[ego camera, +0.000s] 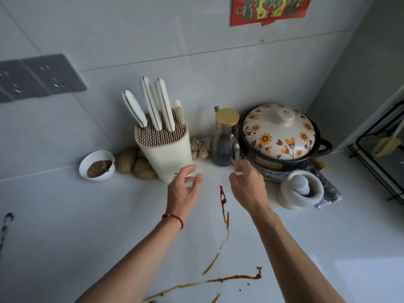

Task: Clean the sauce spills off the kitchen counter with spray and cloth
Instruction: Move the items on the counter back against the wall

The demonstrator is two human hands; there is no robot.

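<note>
Reddish-brown sauce spills (pixel 223 202) streak the white desk (pixel 328 237) between both forearms. Left hand (pixel 183 189) hovers by the knife block (pixel 162 149), fingers (pixel 192 181) loosely spread, holding nothing; right hand (pixel 247 184) (fingers curled downward) reaches near the glass bottle (pixel 224 138), grip unclear.

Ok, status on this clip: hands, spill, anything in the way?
Left hand open near knife block. Right hand open by glass bottle. Sauce streaks unwiped on counter. No spray or cloth in view.
</note>
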